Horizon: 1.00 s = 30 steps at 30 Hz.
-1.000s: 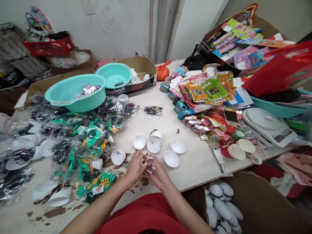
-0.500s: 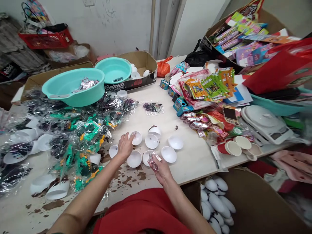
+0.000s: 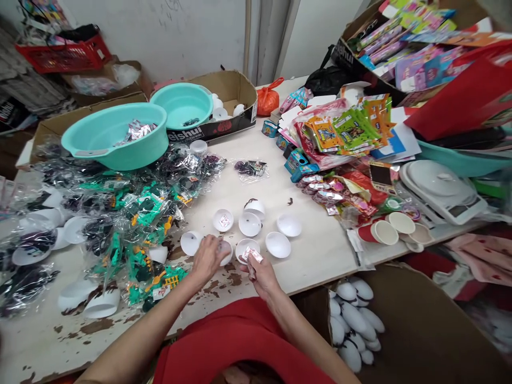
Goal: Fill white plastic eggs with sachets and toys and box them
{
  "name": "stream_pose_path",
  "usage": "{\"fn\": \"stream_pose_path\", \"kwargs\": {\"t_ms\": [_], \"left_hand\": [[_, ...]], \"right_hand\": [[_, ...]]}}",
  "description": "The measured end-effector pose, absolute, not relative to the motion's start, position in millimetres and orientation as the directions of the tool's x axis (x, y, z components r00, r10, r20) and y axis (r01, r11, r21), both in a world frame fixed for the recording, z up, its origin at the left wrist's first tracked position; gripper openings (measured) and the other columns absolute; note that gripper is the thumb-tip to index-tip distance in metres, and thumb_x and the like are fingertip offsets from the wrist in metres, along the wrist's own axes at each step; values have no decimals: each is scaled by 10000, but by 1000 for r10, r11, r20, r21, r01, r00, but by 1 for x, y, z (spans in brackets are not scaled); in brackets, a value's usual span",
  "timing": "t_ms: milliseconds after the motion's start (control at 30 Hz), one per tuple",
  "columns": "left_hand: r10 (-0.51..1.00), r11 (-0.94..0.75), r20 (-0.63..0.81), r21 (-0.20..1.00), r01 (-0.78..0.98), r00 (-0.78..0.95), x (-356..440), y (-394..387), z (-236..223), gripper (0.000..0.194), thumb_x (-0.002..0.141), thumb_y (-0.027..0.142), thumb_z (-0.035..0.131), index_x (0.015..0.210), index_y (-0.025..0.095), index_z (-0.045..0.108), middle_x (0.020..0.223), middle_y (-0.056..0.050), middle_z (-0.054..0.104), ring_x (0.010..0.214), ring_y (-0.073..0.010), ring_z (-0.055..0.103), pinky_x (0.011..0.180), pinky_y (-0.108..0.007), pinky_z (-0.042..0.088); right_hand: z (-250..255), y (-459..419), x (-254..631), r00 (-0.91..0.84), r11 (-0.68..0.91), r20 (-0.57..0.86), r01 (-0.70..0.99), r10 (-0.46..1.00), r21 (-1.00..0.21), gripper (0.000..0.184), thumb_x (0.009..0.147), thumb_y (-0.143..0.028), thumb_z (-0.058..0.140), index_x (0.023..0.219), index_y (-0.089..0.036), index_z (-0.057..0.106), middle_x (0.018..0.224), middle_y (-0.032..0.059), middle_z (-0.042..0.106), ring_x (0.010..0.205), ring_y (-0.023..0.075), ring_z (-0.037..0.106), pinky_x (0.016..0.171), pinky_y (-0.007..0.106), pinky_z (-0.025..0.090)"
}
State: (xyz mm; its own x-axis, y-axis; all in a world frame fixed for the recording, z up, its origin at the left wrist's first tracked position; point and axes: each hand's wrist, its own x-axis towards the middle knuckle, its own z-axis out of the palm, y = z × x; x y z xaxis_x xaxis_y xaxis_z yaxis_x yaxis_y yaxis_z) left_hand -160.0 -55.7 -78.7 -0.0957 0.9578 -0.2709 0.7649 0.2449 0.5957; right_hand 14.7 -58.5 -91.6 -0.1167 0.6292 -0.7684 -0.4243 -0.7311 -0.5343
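Note:
My right hand (image 3: 262, 276) pinches a few small shiny pink-and-silver packets (image 3: 253, 257) above a white half-shell cup (image 3: 242, 246). My left hand (image 3: 208, 258) is closed, its fingertips at the rim of another white half-shell (image 3: 227, 253), which it partly covers. Whatever those fingers hold is hidden. Just behind, a half-shell (image 3: 218, 220) has one small packet lying inside. More white half-shells, one at the left (image 3: 191, 243), one in the middle (image 3: 250, 224) and others at the right (image 3: 278, 245), stand around my hands with their hollows up.
Bagged green and purple toy parts (image 3: 148, 208) heap at the left. Behind them are a turquoise basin (image 3: 116, 120) with silvery packets and a smaller basin (image 3: 182, 101). Colourful packets (image 3: 340, 130), a white scale (image 3: 440, 186) and paper cups (image 3: 386, 233) crowd the right. White shells (image 3: 354, 314) fill a box below.
My left hand left the packets in my right hand, reached to the back-left half-shell, and drew back to a nearer one. A packet now lies in the back-left half-shell.

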Motion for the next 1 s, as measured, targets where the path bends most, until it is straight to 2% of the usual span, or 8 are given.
{"fn": "stream_pose_path", "kwargs": {"t_ms": [100, 167, 267, 333, 433, 733, 900, 1000], "left_hand": [[948, 169, -312, 678, 715, 71, -134, -51, -78, 194, 846, 359, 586, 874, 195, 685, 891, -28, 662, 854, -183, 615, 768, -277, 470], [940, 198, -334, 688, 698, 62, -119, -47, -81, 231, 897, 305, 503, 794, 186, 672, 811, -15, 664, 787, -163, 617, 740, -267, 469], [952, 204, -305, 643, 738, 2, -115, -40, -87, 195, 884, 291, 522, 942, 185, 675, 958, -61, 667, 939, -220, 599, 847, -337, 451], [960, 185, -278, 593, 784, -16, -119, -35, -91, 324, 844, 311, 589, 1141, 187, 626, 1132, -104, 626, 1068, -267, 555, 906, -381, 430], [961, 146, -277, 567, 811, 20, -124, -30, -95, 417, 870, 353, 560, 1255, 193, 555, 1213, -111, 593, 1087, -264, 560, 895, -372, 444], [959, 116, -266, 689, 716, 100, -115, -42, -89, 271, 910, 354, 492, 1066, 211, 661, 1046, -58, 689, 974, -216, 632, 848, -323, 468], [961, 96, -253, 694, 714, 116, -120, -49, -95, 254, 893, 331, 507, 1038, 210, 678, 962, -55, 706, 834, -199, 657, 773, -311, 494], [972, 58, -213, 638, 768, 104, -131, -42, -96, 240, 903, 326, 502, 1024, 216, 677, 960, -45, 708, 829, -187, 660, 770, -295, 505]], "right_hand": [[-90, -65, 16, -106, -731, -760, -387, 641, -562, 453, 592, -478, 808, 869, -154, 652, 667, 35, 695, 440, 111, 593, 311, 157, 246], [-89, -67, 25, -73, -731, -761, -354, 644, -584, 486, 616, -536, 772, 889, -152, 652, 683, 47, 700, 410, 96, 554, 311, 164, 240], [-91, -60, 51, 47, -720, -757, -275, 652, -637, 470, 677, -578, 707, 858, -151, 633, 596, 28, 669, 322, 56, 418, 300, 170, 190], [-92, -49, 71, 130, -714, -743, -212, 657, -668, 445, 695, -582, 689, 794, -155, 609, 485, -18, 589, 304, 49, 364, 300, 168, 168], [-94, -31, 93, 169, -725, -733, -115, 659, -679, 439, 671, -576, 711, 688, -157, 582, 400, -49, 484, 326, 71, 391, 311, 169, 174], [-96, -6, 120, 291, -611, -550, 188, 783, -769, 485, 666, -643, 651, 534, -184, 567, 408, -27, 485, 414, 111, 431, 400, 231, 310], [-104, 48, 134, 383, -547, -437, 251, 814, -799, 512, 724, -684, 510, 650, -188, 611, 577, 46, 629, 565, 189, 571, 497, 280, 429], [-101, 69, 140, 394, -506, -380, 294, 837, -811, 487, 674, -640, 575, 763, -170, 668, 811, 128, 717, 795, 266, 650, 662, 335, 499]]}}
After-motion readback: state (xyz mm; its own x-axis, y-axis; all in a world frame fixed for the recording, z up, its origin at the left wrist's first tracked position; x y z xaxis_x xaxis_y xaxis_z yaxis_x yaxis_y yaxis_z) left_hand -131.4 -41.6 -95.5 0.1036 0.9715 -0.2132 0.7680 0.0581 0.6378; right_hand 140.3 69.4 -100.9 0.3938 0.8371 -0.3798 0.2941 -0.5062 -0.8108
